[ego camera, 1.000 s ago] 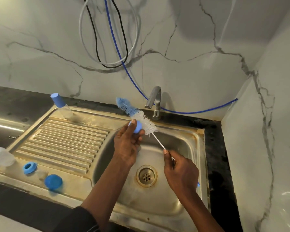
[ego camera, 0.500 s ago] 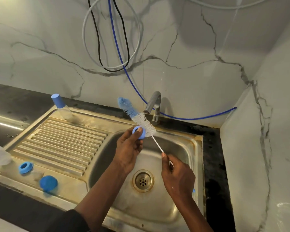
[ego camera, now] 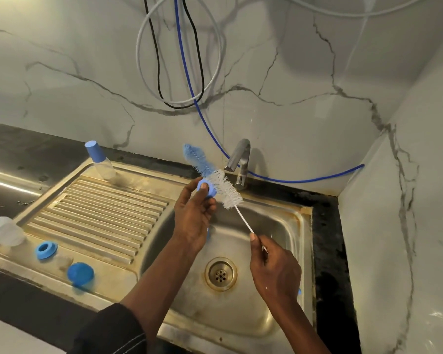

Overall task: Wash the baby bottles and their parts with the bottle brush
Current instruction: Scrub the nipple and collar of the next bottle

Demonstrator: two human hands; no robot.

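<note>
Over the sink basin (ego camera: 279, 226), my left hand (ego camera: 193, 215) pinches a small blue bottle ring (ego camera: 207, 188) and holds it against the white bristles of the bottle brush (ego camera: 225, 186). The brush has a blue tip pointing up and left. My right hand (ego camera: 274, 269) grips the brush's thin white handle lower right. A capped clear bottle with a blue cap (ego camera: 100, 162) stands at the back of the draining board. A blue ring (ego camera: 46, 250), a blue cap (ego camera: 80, 274) and a clear cup-like part (ego camera: 4, 231) lie on the board's front left.
The steel tap (ego camera: 239, 159) stands just behind the brush. No water shows under it. The drain (ego camera: 220, 275) sits in the basin's middle. Looped cables and a blue hose (ego camera: 189, 80) hang on the marble wall. A wall closes the right side.
The blue ring has been turned in my left hand and shifted slightly along the bristles. The camera view has drifted a little; both hands stay over the basin.
</note>
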